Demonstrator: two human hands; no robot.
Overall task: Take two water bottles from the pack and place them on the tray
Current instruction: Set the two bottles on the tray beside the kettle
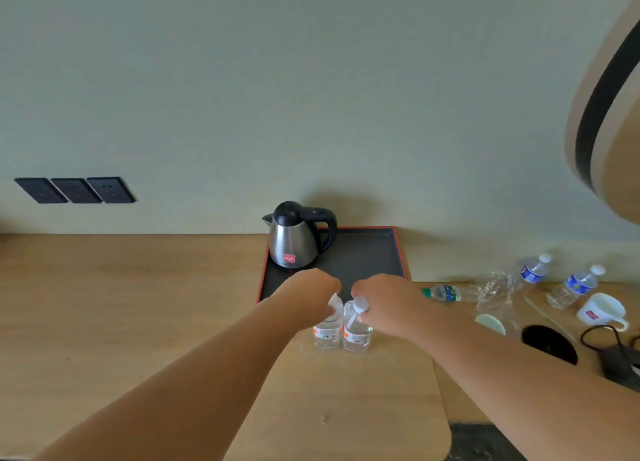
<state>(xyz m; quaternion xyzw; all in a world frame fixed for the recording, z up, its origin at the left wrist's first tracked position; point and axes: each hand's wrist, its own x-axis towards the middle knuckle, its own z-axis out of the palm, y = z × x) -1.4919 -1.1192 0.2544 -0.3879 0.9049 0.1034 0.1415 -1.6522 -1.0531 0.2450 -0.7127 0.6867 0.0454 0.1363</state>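
Observation:
Two small clear water bottles stand side by side on the wooden desk, just in front of the tray. My left hand grips the neck of the left bottle. My right hand grips the white-capped neck of the right bottle. The black tray with a red rim lies behind them against the wall. Torn clear plastic wrap of the pack lies to the right.
A steel kettle stands on the tray's back left. Right of the tray lie a green-capped bottle, two blue-labelled bottles, a white mug, a round cable hole and a black cable. Wall sockets are at the left.

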